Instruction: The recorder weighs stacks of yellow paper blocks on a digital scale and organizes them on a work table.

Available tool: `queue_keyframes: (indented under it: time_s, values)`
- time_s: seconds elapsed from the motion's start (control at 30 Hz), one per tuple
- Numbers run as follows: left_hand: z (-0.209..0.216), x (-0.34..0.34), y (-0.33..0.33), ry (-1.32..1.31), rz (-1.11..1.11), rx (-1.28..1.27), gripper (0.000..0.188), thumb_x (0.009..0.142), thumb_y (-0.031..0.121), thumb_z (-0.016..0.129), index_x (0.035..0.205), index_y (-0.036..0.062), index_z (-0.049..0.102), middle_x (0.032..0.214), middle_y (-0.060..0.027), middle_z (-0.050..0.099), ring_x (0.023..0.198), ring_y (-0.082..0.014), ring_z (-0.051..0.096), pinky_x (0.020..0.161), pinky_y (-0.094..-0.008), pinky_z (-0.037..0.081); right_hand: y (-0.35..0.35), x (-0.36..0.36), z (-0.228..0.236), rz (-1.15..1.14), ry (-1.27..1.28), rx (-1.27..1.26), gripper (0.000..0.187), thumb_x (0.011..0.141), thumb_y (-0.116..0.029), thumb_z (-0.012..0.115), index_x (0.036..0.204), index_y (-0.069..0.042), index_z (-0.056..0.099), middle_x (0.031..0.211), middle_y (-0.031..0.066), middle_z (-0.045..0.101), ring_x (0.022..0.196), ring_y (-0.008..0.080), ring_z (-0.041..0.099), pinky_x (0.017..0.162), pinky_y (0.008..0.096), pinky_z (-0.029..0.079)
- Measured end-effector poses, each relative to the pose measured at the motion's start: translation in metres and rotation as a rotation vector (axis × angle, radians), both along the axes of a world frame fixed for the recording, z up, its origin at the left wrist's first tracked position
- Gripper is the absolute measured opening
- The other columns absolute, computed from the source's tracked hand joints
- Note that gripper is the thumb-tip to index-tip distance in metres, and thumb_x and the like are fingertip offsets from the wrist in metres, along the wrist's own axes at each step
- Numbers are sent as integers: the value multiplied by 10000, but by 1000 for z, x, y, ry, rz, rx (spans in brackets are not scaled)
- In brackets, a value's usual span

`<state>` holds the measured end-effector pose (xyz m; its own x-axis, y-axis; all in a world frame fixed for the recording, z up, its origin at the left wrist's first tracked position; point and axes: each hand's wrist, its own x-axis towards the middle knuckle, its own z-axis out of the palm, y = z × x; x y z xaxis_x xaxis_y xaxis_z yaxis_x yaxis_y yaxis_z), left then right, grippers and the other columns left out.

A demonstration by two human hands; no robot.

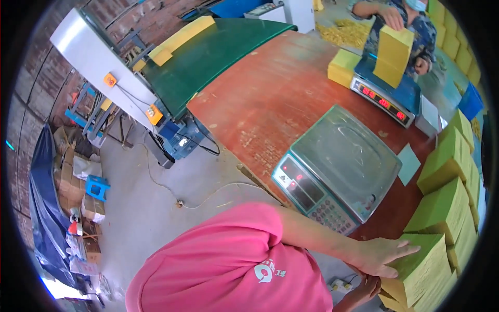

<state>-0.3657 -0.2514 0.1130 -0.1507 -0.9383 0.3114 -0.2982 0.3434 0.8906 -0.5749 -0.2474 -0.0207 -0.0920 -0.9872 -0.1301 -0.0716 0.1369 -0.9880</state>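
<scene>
My left hand reaches to the lower right and lies on the near top edge of a stack of yellow paper, its fingers stretched out and apart. Just below it my right hand is curled against the near side of the same stack; part of its fingers is hidden. More yellow paper stacks stand in a row behind this one. Beside my left forearm a digital scale with a bare clear-covered pan sits on the reddish-brown table.
Across the table a co-worker's hand steadies a yellow stack on a second scale. A green conveyor belt and a white machine stand at the far left. A cable trails over the floor near boxes.
</scene>
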Motion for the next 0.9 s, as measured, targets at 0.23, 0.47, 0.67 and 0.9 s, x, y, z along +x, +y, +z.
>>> queue_keyframes:
  time_s: [0.23, 0.47, 0.67, 0.9]
  values:
    - [-41, 104, 96, 131, -191, 451, 509, 877, 286, 667, 1266, -17, 538, 1106, -181, 644, 1026, -293, 643, 853, -391, 501, 28, 33, 0, -83, -158, 217, 251, 968, -175, 491, 1149, -20, 568, 972, 35, 570, 868, 134, 558, 711, 258, 447]
    - [-71, 220, 210, 105, -56, 657, 366, 918, 332, 639, 1070, -1, 651, 981, -101, 691, 863, -167, 640, 782, -307, 506, 127, 116, -27, 97, -321, 363, 151, 943, -197, 548, 1012, -65, 577, 881, 19, 581, 775, 148, 555, 657, 255, 416]
    - [-121, 413, 389, -323, 510, 341, 267, 893, 296, 640, 887, 35, 691, 804, -52, 669, 733, -150, 626, 688, -313, 517, 216, 215, -44, 130, -402, 655, 124, 893, -162, 605, 1004, -110, 589, 885, 53, 631, 776, 198, 607, 676, 308, 457]
    - [-75, 571, 628, -677, 2067, 435, 557, 819, 254, 616, 1336, 66, 532, 1243, -244, 579, 1110, -396, 585, 902, -469, 483, 218, 278, -40, 571, -256, 716, 103, 897, -137, 573, 985, -83, 573, 862, 52, 620, 752, 193, 607, 647, 287, 459]
